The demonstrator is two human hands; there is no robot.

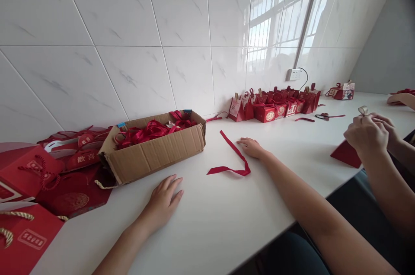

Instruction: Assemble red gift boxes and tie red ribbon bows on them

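My left hand rests on the white table, fingers spread and nothing in them, just in front of a cardboard box. Loops of red ribbon fill that box. Farther right, my right hand lies palm down with its fingers stretched out, also holding nothing. Between the two hands, nearer the right one, a single cut length of red ribbon lies bent in a V on the tabletop. The right fingertips are close to its upper strand; whether they touch it I cannot tell.
Red gift boxes and bags crowd the left side. Small red favour boxes line the wall, with scissors beside them. At right, a co-worker's hands hold a ribbon loop above a red box. Another person's hand shows at the far right.
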